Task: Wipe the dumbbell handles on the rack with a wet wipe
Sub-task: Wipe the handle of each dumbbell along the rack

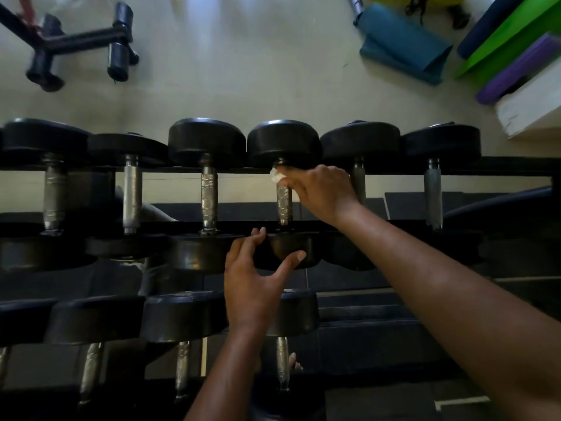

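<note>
Fingers [258,238] of the left hand [252,287] are spreading wide, thumb reaching toward 2 o'clock, as they are cupping the near head [291,247] of a dumbbell on the top tier of the rack [170,225]; whether they are pressing or only touching it cannot be told. Beyond, at 12 o'clock from that hand, the right hand [321,189] is curling around the far end of the knurled handle [284,205], pinching a small white wet wipe [277,176] against the steel just beneath the far head [283,141]. Most of the handle is showing bare below the wipe. Likely risks: the scrap of wipe is slipping from the pinch, or the dumbbell is rolling in its cradle if the steadying hand is easing off. Neighbouring handles [209,199] are waiting on either side.
</note>
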{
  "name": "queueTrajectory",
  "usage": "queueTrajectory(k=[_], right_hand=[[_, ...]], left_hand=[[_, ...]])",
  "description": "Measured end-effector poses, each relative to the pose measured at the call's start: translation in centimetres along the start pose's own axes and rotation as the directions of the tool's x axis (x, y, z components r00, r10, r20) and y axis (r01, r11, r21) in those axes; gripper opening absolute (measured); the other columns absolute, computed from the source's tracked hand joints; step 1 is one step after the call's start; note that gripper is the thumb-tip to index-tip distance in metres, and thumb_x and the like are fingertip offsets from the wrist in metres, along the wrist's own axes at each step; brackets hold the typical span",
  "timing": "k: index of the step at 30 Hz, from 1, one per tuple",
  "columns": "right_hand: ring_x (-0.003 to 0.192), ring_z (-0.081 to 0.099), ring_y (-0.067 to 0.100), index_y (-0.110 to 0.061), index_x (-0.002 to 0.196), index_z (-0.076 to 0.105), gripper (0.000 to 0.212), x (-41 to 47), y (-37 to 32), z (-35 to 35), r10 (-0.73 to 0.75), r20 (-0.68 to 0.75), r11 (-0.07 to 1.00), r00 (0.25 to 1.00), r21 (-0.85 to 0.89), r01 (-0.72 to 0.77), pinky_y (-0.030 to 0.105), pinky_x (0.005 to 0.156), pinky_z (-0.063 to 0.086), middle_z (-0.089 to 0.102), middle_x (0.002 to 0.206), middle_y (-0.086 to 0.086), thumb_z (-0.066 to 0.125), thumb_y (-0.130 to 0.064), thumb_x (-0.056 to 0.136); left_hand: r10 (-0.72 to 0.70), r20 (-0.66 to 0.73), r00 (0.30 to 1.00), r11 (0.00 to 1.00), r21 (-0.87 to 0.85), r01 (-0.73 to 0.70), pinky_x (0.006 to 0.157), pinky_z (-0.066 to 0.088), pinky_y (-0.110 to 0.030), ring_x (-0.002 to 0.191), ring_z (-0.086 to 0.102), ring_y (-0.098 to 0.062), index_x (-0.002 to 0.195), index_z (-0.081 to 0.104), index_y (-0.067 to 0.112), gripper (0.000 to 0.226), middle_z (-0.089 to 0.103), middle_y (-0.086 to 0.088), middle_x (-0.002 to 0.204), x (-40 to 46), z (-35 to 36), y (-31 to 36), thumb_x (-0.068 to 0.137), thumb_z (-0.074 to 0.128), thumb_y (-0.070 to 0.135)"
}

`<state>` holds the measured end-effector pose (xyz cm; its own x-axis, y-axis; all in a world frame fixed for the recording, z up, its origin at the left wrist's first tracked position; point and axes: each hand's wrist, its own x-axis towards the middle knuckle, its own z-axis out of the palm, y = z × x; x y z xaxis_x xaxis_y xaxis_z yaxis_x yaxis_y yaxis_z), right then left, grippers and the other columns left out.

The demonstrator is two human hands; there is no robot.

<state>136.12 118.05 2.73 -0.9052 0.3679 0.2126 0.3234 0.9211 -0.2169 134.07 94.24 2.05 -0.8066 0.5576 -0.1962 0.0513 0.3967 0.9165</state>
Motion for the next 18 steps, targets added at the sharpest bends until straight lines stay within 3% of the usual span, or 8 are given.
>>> queueTrajectory(k=[4, 6, 8, 11, 15, 18], right_hand=[[0.083, 0.074, 0.025, -0.046, 0.142, 0.064, 0.034, 2.2, -0.3, -1.4, -0.003, 0.149, 1.000, 0.989, 0.011, 0.001, 0.038, 0.078, 0.056, 0.079, 0.092, 0.001, 0.050, -0.048, 0.110], [0.089, 0.074, 0.025, -0.045, 0.138, 0.068, 0.035, 3.3, -0.9, -1.6, 0.016, 0.173, 1.000, 0.985, -0.020, -0.012, 0.036, 0.079, 0.053, 0.079, 0.098, 0.000, 0.049, -0.054, 0.110], [0.087, 0.072, 0.024, -0.042, 0.129, 0.073, 0.034, 4.0, -1.8, -1.3, 0.045, 0.194, 0.997, 0.980, -0.075, -0.030, 0.033, 0.074, 0.047, 0.075, 0.092, -0.002, 0.047, -0.054, 0.110], [0.079, 0.069, 0.023, -0.036, 0.114, 0.075, 0.038, 4.6, -3.2, -0.4, 0.133, 0.247, 0.977, 0.960, -0.194, -0.085, 0.036, 0.072, 0.054, 0.064, 0.080, -0.004, 0.040, -0.051, 0.112], [0.072, 0.067, 0.021, -0.034, 0.110, 0.075, 0.037, 4.4, -3.3, -0.2, 0.153, 0.224, 0.977, 0.963, -0.181, -0.113, 0.039, 0.071, 0.059, 0.066, 0.078, -0.004, 0.042, -0.050, 0.111], [0.071, 0.070, 0.020, -0.033, 0.112, 0.075, 0.035, 2.6, -2.7, -0.4, 0.116, 0.074, 0.992, 0.990, -0.055, -0.112, 0.037, 0.068, 0.058, 0.070, 0.079, -0.004, 0.046, -0.052, 0.110]], left_hand=[[0.000, 0.000, 1.000, 1.000, 0.014, 0.000, 0.116, 0.049, -0.032, 0.138, 0.052, 0.000, 0.142, 0.065, 0.027, 0.081, 0.056, 0.022, 0.137, -0.1, 0.1, -0.1, 0.075, 0.089, 0.064], [0.000, 0.001, 1.000, 1.000, 0.026, 0.000, 0.115, 0.048, -0.030, 0.139, 0.051, 0.000, 0.142, 0.065, 0.028, 0.081, 0.055, 0.022, 0.138, -0.1, 0.1, -0.1, 0.074, 0.088, 0.066], [0.001, 0.009, 1.000, 0.999, 0.042, -0.001, 0.114, 0.047, -0.028, 0.139, 0.051, 0.000, 0.143, 0.064, 0.028, 0.081, 0.055, 0.022, 0.139, 0.0, 0.0, -0.2, 0.075, 0.088, 0.066], [0.011, 0.027, 1.000, 0.997, 0.077, -0.013, 0.112, 0.046, -0.025, 0.139, 0.049, 0.001, 0.145, 0.062, 0.030, 0.082, 0.053, 0.022, 0.140, 0.0, -0.2, -0.1, 0.077, 0.087, 0.067], [0.025, 0.047, 0.999, 0.987, 0.160, -0.032, 0.105, 0.040, -0.014, 0.139, 0.047, 0.001, 0.148, 0.059, 0.030, 0.083, 0.052, 0.022, 0.142, 0.1, -0.3, 0.1, 0.079, 0.084, 0.070], [0.038, 0.054, 0.998, 0.978, 0.202, -0.049, 0.102, 0.034, -0.008, 0.139, 0.045, 0.002, 0.148, 0.058, 0.031, 0.082, 0.051, 0.023, 0.142, 0.1, -0.4, 0.2, 0.081, 0.083, 0.070]])
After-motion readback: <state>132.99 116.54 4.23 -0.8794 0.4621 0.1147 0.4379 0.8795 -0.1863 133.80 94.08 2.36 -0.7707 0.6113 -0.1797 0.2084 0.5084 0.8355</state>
